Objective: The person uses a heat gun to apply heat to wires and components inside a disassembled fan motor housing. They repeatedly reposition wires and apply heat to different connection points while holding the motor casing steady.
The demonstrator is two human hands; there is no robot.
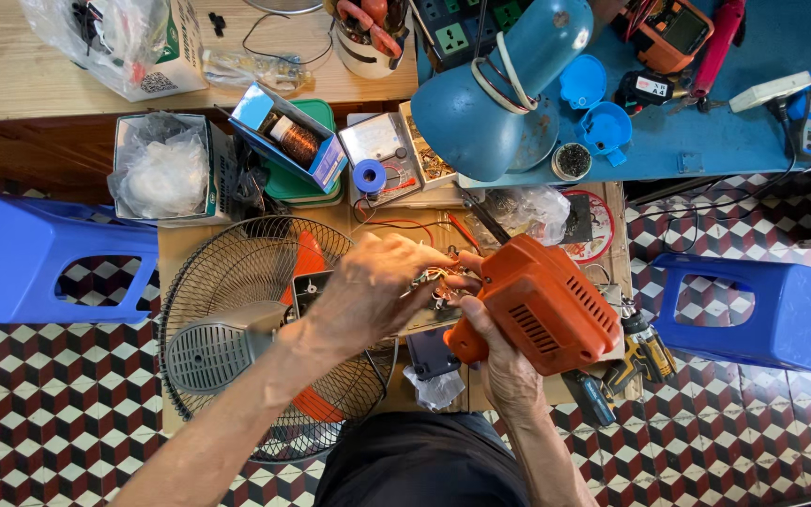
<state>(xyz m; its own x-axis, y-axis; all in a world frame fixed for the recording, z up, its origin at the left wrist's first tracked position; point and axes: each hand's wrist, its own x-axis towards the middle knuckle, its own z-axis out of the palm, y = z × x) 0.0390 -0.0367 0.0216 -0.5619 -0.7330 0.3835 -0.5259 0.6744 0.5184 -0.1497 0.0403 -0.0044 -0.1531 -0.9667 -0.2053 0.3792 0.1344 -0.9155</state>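
My right hand grips an orange plastic motor housing with vent slots, held above a low wooden table. My left hand reaches across to the housing's open end, where its fingertips pinch a bundle of thin coloured wires. The wire ends are partly hidden by the fingers. Under my left forearm lies a round wire fan guard with an orange blade beneath it.
Two blue plastic stools flank the table. A blue desk lamp, a roll of blue tape, small boxes of parts and a multimeter sit at the back. A yellow-black tool lies right of the housing.
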